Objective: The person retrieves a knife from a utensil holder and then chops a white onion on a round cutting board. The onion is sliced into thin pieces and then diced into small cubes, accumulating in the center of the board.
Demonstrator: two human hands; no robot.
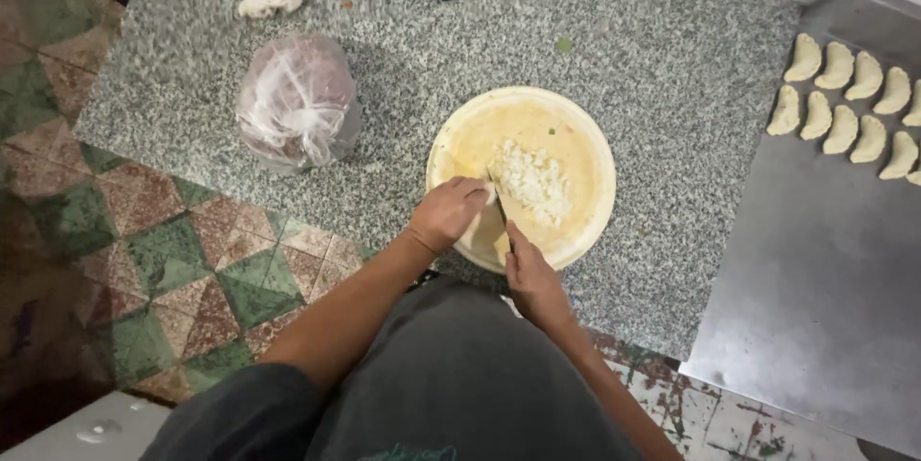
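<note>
Both hands, left [449, 213] curled on chopped food [531, 180], right [531, 274] gripping a knife [500, 209], meet over the round board [585, 140].

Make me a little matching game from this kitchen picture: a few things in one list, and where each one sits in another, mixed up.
Things:
1. round cutting board
2. tied plastic bag
3. folded dumplings
4. chopped white pile

Places:
A. in rows on the metal sheet at the right
B. on top of the board, by the left hand and the right hand
C. in the middle of the granite slab
D. on the slab, left of the board

Pairs: 1-C, 2-D, 3-A, 4-B
</note>
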